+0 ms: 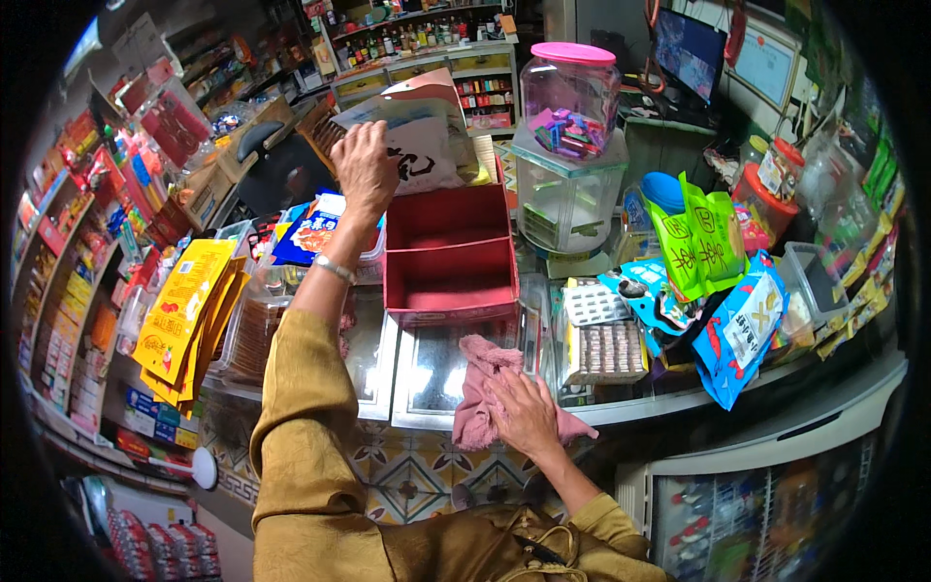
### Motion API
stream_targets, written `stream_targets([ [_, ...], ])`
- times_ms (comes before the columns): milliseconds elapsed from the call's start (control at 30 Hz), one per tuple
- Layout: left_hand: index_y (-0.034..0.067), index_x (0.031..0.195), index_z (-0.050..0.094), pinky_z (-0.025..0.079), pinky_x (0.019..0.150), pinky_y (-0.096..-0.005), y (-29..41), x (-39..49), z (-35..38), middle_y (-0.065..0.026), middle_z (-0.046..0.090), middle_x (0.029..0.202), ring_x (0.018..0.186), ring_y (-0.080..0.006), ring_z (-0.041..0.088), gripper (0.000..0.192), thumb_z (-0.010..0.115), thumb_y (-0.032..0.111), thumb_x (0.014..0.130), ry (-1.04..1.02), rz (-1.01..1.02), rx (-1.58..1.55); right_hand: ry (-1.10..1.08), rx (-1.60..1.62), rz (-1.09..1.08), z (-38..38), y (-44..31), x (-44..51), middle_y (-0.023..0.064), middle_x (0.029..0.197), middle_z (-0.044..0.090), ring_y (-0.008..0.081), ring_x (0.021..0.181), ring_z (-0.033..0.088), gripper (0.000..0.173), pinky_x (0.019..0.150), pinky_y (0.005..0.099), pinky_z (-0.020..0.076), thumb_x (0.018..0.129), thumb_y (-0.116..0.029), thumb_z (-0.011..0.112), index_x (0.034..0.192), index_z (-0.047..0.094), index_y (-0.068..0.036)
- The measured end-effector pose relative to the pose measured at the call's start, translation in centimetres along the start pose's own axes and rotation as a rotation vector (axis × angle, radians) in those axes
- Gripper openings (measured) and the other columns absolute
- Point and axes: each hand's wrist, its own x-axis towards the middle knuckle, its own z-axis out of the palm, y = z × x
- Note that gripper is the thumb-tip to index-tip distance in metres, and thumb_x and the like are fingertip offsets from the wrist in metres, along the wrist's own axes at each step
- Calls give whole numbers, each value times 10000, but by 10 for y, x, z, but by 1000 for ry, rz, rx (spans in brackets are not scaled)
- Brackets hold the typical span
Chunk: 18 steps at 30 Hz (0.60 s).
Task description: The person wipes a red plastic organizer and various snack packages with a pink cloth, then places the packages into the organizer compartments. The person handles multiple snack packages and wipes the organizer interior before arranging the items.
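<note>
My right hand (522, 413) lies over a crumpled pink cloth (476, 429), pressing it at the front edge of the glass-topped counter (429, 364). Part of the cloth hangs past that edge. Farther off, my left hand (366, 171) is raised beside a clear plastic bag (425, 156) of pale contents that bears dark writing. Its fingers curl near the bag's left side; whether they grip the bag cannot be made out. Between the hands sits a red box (451, 245), its two near compartments bare and the bag standing at its far end.
Yellow snack packets (190, 305) hang over the counter's left side. A pink-lidded jar (569, 102) stands on a clear container (571, 193). To the right are a blister pack (595, 302), a green packet (694, 240) and blue packets (742, 327). A glass-fronted cooler (756, 502) flanks me.
</note>
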Motion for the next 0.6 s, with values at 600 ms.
stream_targets([
  [600,-25,1039,649,529,777,-336,-16,17,-152,-143,698,914,843,-222,661,319,651,162,780,-486,-358,-752,115,-12,-44,8,0,-2,120,1257,609,345,1164,556,373,1026,476,402,827,-143,669,1196,653,-93],
])
